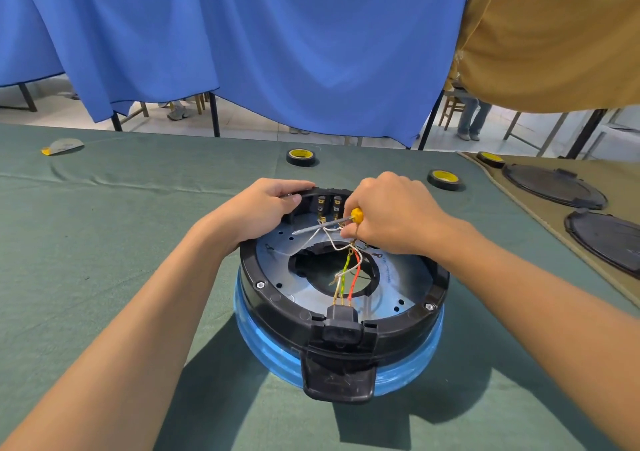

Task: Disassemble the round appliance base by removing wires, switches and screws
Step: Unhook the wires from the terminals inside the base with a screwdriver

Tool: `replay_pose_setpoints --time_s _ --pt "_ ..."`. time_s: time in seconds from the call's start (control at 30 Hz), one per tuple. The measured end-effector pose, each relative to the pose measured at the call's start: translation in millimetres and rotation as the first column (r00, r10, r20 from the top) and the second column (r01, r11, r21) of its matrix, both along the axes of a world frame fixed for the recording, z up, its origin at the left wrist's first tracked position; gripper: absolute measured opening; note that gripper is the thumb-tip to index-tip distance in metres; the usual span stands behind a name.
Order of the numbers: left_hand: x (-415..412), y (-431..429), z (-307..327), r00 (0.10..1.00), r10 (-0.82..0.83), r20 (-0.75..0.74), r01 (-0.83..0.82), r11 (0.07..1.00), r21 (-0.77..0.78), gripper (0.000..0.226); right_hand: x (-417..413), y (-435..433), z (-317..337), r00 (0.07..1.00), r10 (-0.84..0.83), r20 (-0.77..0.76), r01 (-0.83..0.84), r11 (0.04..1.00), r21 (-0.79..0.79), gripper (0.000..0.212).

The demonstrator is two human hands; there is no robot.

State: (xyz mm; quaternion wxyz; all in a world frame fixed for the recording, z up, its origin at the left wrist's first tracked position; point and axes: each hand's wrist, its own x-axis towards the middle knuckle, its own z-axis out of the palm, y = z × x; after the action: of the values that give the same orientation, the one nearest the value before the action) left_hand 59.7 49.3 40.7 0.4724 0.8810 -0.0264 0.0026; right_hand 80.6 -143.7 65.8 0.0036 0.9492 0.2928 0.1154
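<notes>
The round appliance base lies upside down on the green cloth, with a black rim, a blue body and a silver inner plate. My left hand grips the far left of the black rim. My right hand holds a yellow-handled screwdriver, its shaft pointing left over the plate, and its fingers pinch the white wires. Red and green-yellow wires run across the centre hole to a black power socket at the near rim. Brass switch terminals stand at the far rim.
Two rolls of black tape lie beyond the base, a third roll at the right. Two black round covers rest on a tan mat at the right. A blue curtain hangs behind the table.
</notes>
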Motion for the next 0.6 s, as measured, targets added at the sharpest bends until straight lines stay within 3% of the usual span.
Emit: replay_pose_setpoints --time_s 0.1,0.3,0.6 --pt "0.1 0.6 -0.2 1.000 -0.001 -0.002 0.001 1.000 -0.009 0.036 0.0 1.0 -0.6 0.999 -0.025 0.021 0.025 0.999 -0.031 0.036" --pt "1.4 2.1 -1.5 1.000 0.000 0.007 0.000 1.000 -0.017 0.036 -1.7 5.8 0.3 0.996 -0.030 -0.083 0.033 0.999 0.032 0.018" --pt "2.2 3.3 -2.7 1.000 0.006 0.013 -0.006 1.000 -0.017 0.034 -10.8 -7.5 21.0 0.998 0.017 -0.054 0.006 0.919 0.395 0.016"
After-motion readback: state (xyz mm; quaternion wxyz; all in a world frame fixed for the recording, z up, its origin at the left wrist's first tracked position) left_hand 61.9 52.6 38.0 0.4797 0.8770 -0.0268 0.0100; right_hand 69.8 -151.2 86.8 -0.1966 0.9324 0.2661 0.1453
